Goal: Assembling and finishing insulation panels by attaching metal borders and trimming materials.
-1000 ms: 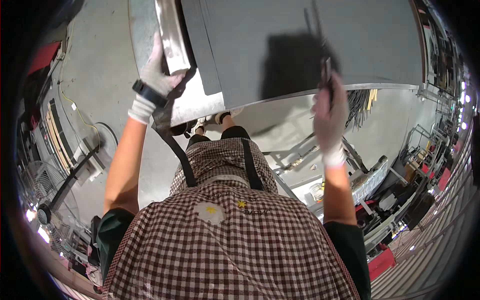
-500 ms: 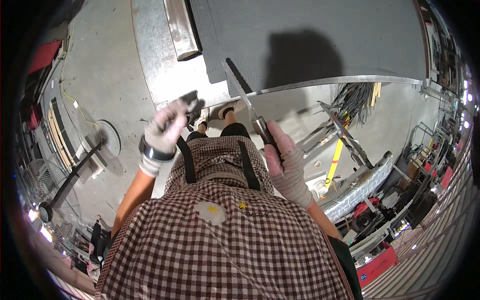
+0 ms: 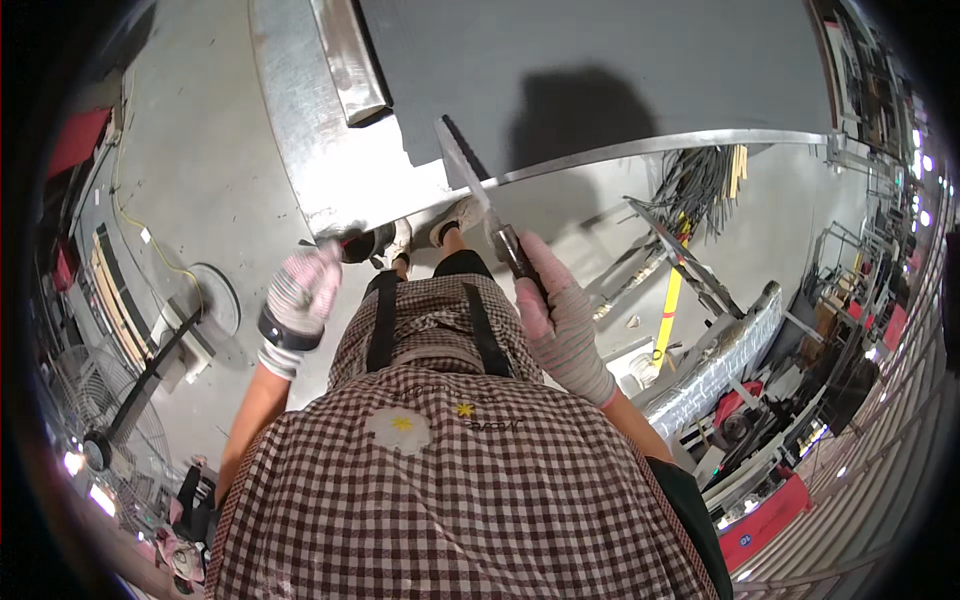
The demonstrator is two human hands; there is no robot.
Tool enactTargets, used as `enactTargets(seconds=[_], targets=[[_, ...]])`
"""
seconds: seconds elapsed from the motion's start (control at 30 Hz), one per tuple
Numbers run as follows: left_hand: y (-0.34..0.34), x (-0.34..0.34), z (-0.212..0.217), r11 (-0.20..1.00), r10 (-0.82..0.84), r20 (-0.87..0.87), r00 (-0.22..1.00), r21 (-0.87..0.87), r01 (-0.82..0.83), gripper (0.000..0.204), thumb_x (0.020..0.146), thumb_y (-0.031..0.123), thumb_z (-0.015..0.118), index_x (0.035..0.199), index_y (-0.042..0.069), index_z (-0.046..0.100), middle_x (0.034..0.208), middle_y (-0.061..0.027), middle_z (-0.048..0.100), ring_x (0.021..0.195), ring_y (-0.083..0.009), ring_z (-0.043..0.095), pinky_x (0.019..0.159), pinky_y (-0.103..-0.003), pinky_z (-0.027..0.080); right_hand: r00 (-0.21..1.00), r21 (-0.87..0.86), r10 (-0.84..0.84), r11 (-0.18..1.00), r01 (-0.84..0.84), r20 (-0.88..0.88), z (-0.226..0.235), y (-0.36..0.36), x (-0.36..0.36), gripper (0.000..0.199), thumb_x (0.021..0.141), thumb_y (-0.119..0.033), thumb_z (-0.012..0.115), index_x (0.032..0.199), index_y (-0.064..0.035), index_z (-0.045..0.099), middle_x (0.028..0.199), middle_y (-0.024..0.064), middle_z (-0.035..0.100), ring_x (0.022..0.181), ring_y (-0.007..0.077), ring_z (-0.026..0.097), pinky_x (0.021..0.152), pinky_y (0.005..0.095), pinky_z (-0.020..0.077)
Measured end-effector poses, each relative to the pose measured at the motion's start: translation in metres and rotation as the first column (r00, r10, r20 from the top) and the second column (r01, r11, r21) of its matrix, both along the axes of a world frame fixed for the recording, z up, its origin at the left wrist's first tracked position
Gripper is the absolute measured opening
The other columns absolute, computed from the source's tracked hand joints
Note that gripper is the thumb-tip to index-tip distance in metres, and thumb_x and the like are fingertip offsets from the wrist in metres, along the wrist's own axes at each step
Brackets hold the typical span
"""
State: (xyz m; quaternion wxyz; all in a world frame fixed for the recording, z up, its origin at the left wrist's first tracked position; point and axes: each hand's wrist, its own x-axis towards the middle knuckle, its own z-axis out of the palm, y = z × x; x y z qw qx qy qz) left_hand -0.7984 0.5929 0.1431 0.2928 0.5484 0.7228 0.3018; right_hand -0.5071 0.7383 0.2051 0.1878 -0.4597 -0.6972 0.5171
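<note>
A knife (image 3: 463, 160) with a long pale blade and a dark handle is gripped in my right hand (image 3: 562, 320). Its blade points away from me, over the near left corner of a large dark grey sheet (image 3: 740, 70) on the metal table (image 3: 285, 110). My left hand (image 3: 302, 285), in a striped glove with a black wristband, is closed just off the table's near left corner. Whatever its fingertips may hold is too small to make out. On the table, along the sheet's left edge, lies a shiny metal bar (image 3: 350, 70).
To the right are a bundle of dark strips (image 3: 697, 190), a yellow strap (image 3: 668, 315) and a silver foil-wrapped tube (image 3: 730, 350). A floor fan (image 3: 110, 400) stands at the left, near a yellow cord (image 3: 145, 235). Another person (image 3: 190, 515) is at the lower left.
My left hand has drawn back toward me and left, from over the table's corner to beside it. The knife stays in my right hand, and the whole view has shifted slightly.
</note>
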Motion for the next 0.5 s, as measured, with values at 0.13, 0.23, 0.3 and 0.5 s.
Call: enactTargets(seconds=[0.13, 0.23, 0.3, 0.5], targets=[[0.135, -0.01, 0.045, 0.918, -0.154, -0.327, 0.932, 0.302, 0.258, 0.044, 0.082, 0.001, 0.058, 0.126, -0.002, 0.056, 0.12, -0.0198, 0.061, 0.114, -0.0401, 0.054, 0.103, -0.046, 0.039, 0.988, 0.127, -0.103, 0.988, 0.088, 0.114, 0.002, -0.005, 0.017, 0.049, 0.09, -0.001, 0.054, 0.138, -0.0027, 0.045, 0.112, 0.0206, 0.06, 0.095, 0.0304, 0.063, 0.081, 0.0353, 0.0512], [0.211, 0.0, 0.041, 0.876, -0.178, -0.59, 0.787, 0.27, 0.4, 0.048, 0.092, 0.025, 0.052, 0.135, 0.005, 0.048, 0.136, -0.0174, 0.05, 0.127, -0.0368, 0.043, 0.11, -0.046, 0.03, 0.972, 0.216, -0.149, 0.97, 0.109, 0.179, 0.0, -0.005, 0.026, 0.05, 0.089, 0.001, 0.053, 0.138, -0.0025, 0.044, 0.112, 0.0214, 0.06, 0.095, 0.0324, 0.062, 0.08, 0.0364, 0.0518], [0.239, 0.005, 0.019, 0.887, -0.202, -0.708, 0.676, 0.16, 0.433, 0.055, 0.094, 0.033, 0.05, 0.142, 0.008, 0.04, 0.144, -0.0184, 0.041, 0.135, -0.0384, 0.035, 0.112, -0.048, 0.027, 0.971, 0.263, -0.161, 0.958, 0.111, 0.176, 0.002, -0.004, 0.024, 0.051, 0.088, 0.002, 0.054, 0.138, -0.0038, 0.045, 0.107, 0.0214, 0.061, 0.092, 0.0341, 0.062, 0.076, 0.0374, 0.052], [0.277, 0.041, -0.007, 0.924, -0.258, -0.829, 0.497, -0.061, 0.378, 0.067, 0.095, 0.05, 0.043, 0.149, 0.015, 0.028, 0.151, -0.0175, 0.03, 0.141, -0.0382, 0.025, 0.115, -0.051, 0.019, 0.961, 0.203, -0.185, 0.969, 0.143, 0.206, 0.009, -0.001, 0.02, 0.052, 0.087, -0.001, 0.058, 0.137, -0.0094, 0.048, 0.095, 0.0192, 0.059, 0.077, 0.0361, 0.062, 0.066, 0.0402, 0.0512]])
